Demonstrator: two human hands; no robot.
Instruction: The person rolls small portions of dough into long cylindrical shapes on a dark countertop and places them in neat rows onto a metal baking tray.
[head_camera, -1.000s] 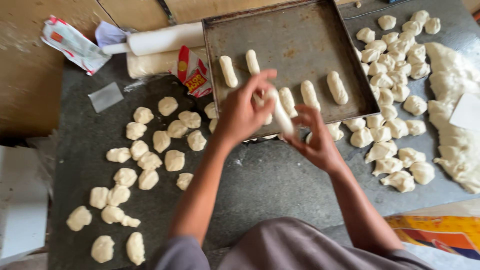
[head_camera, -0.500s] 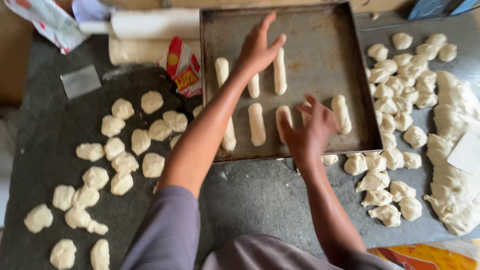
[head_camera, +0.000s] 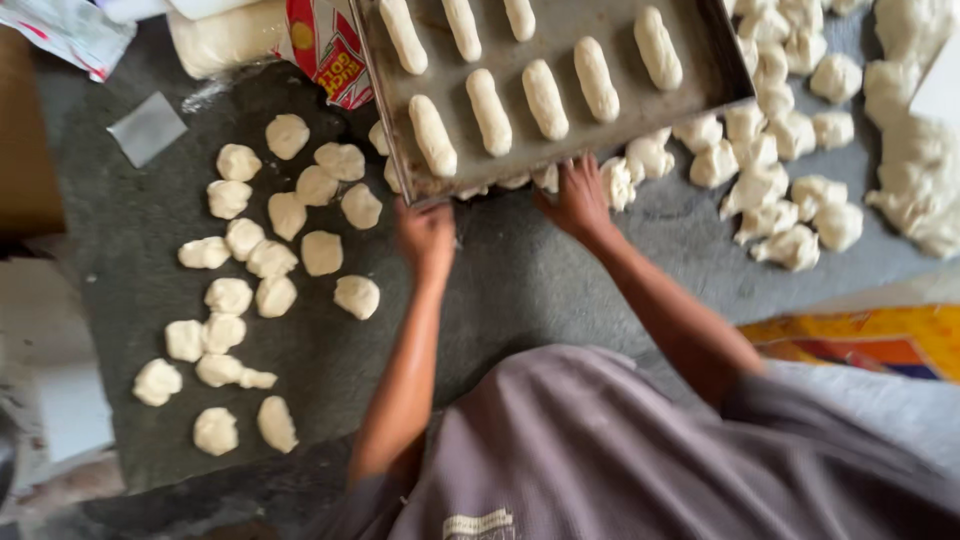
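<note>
Dark grey stone makes up the worktop, dusty and matt, with a baking tray lying on it at the top of the view. Both arms reach straight forward from a grey-sleeved body toward the tray's near edge. The left hand sits at the tray's near left corner, knuckles up, fingers curled onto the rim; it seems to grip the edge, though the fingertips are hidden. The right hand is further right along the same edge, fingers tucked under or against the rim, wrist bent slightly back.

That tray is thin, dull metal with a raised lip, scuffed and floury. It lies skewed, its near edge climbing to the right. On it rest smooth, pale dough sticks, each a rounded log, set side by side with their long axes running away from the person, tilted a little left.

Left of the tray, soft uneven dough lumps are scattered loosely over the stone. Right of the tray, more dough pieces crowd together, some tucked under its edge. Beyond the tray's left corner stands a red and white packet beside a pale plastic bag.
</note>
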